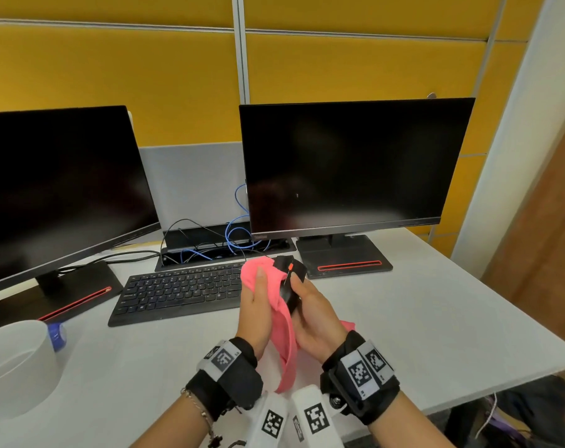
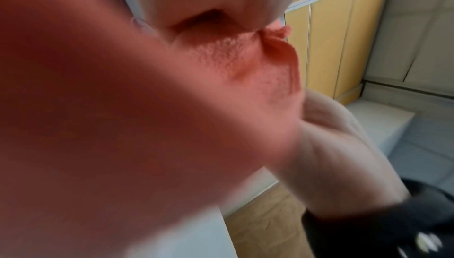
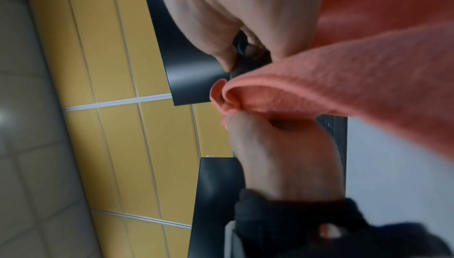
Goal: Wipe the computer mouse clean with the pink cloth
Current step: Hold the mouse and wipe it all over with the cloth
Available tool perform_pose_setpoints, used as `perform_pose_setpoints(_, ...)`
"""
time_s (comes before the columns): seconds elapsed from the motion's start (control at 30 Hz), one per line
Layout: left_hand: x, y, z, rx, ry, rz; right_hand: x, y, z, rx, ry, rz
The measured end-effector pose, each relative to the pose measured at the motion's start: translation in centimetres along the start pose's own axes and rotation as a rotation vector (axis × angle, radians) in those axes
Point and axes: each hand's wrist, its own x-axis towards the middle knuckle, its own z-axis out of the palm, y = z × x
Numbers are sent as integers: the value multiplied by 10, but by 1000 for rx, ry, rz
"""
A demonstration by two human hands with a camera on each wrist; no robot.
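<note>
From the head camera, two hands meet above the white counter [image 1: 436, 302]. The left hand [image 1: 256, 313] has its thumb and fingers curled into one pink cloth [image 1: 282, 331], bunching it at the top while the rest hangs down between the wrists. The right hand [image 1: 313, 318] curls round one black computer mouse [image 1: 290, 282] with an orange scroll wheel, held up off the counter and touching the cloth. Behind them stand two dark monitors, the left monitor [image 1: 58, 189] and the right monitor [image 1: 352, 166], with one black keyboard [image 1: 180, 291] in front. Blue cables [image 1: 239, 234] loop between the screens. At the left edge lies one white roll [image 1: 16, 367].

From the left wrist, the pink cloth [image 2: 245, 64] fills most of the picture, blurred, pinched under a fingertip; the right hand [image 2: 343, 155] shows beyond it.

From the right wrist, the right hand [image 3: 233, 10] grips the dark mouse [image 3: 242, 56], of which only a sliver shows. The cloth [image 3: 343, 79] drapes across, its fold pinched by the left hand [image 3: 282, 155].
</note>
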Motion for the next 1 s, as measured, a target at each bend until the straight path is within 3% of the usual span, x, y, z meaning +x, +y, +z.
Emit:
perform_pose_setpoints(0.23, 10, 10, -14, 8, -133, -127, 3, -8, -11, -140, 21, -31)
perform_pose_setpoints(0.37, -4, -1, -13, 97, -353, -33, 4, -19, -7, -139, 52, -85)
perform_pose_setpoints(0.43, -10, -1, -9, 111, -383, 26, 2, -19, -4, -166, 58, -83)
perform_pose_setpoints(0.57, -5, 0, -5, 56, -263, 51, -4, -13, 3, -203, 67, -106)
perform_pose_setpoints(0.8, 1, 5, -5, -5, -77, -120, -12, 4, 2, -330, 49, -147)
perform_pose_setpoints(1.0, 14, 3, -18, 7, -9, -204, -16, -5, 0, -218, -35, -36)
